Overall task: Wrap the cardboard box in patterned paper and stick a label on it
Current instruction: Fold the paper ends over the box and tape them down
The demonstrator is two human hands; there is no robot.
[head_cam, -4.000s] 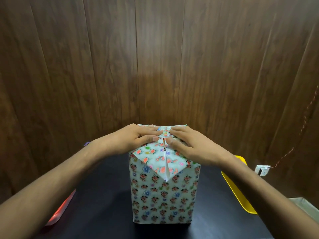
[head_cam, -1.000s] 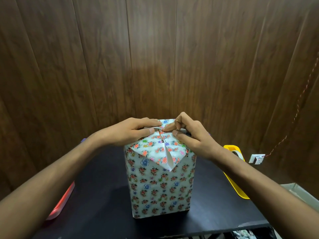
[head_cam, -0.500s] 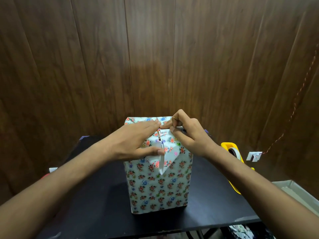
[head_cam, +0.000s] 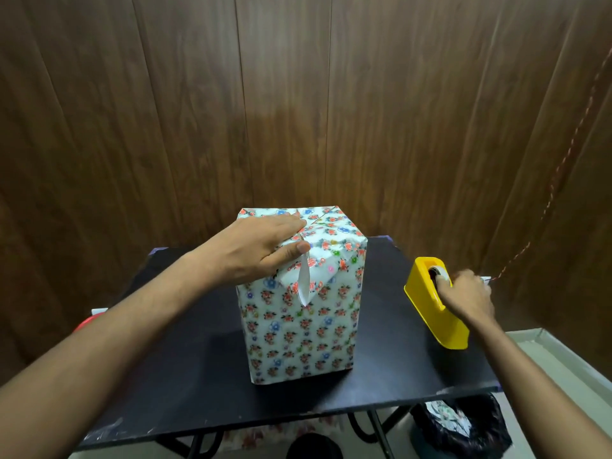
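Pressing flat, left hand (head_cam: 261, 248) holds box (head_cam: 303, 329) folds — right hand (head_cam: 465, 294) on dispenser (head_cam: 427, 313).

This looks like a corner of a home room or small office used for craft work. Dark wood-grain wall panels (head_cam: 298, 94) close in the back and both sides. A small black folding bench (head_cam: 185, 376) on metal legs stands against them, carrying a yellow tape dispenser (head_cam: 427, 313). Pale floor tiles (head_cam: 563, 369) show at right, and a black bin bag (head_cam: 463, 429) with paper scraps sits underneath.
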